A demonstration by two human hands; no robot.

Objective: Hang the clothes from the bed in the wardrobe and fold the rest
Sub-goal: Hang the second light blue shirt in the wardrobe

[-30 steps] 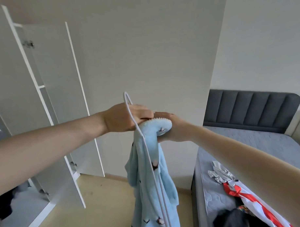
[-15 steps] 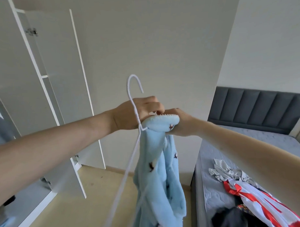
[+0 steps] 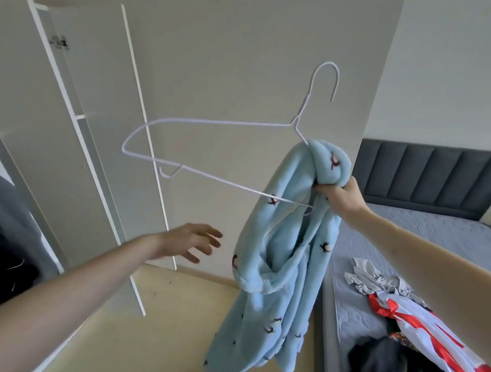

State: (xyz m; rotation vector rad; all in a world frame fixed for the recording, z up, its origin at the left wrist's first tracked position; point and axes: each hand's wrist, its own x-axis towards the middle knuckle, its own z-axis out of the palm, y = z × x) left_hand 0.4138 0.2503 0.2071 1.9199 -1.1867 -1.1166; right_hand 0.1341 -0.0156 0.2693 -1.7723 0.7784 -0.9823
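A pale wall (image 3: pixel 234 61) is filling the far side of the room, and a light wooden floor (image 3: pixel 160 328) is showing below it. On the left, a white wardrobe (image 3: pixel 27 115) is standing with its door (image 3: pixel 103 135) swung open; dark clothing is hanging inside at the left edge. On the right, a bed (image 3: pixel 449 234) with a grey padded headboard (image 3: pixel 433 176) is carrying a crumpled grey garment (image 3: pixel 373 281), a red and white garment (image 3: pixel 427 324) and a dark garment (image 3: pixel 384 356).

The right hand (image 3: pixel 339 196) is gripping a bunched fold of a light blue fleece garment (image 3: pixel 283 268), with fingers curled tightly round the fabric. The garment is hanging down from that hand, above the floor and just left of the bed. A white wire hanger (image 3: pixel 210 153) is sticking out of the bunched fabric at a tilt, hook pointing up and one shoulder tucked inside the garment.

The left hand (image 3: pixel 190 240) is reaching forward, fingers spread and relaxed, holding nothing. It is hovering below the hanger and left of the garment, apart from both.
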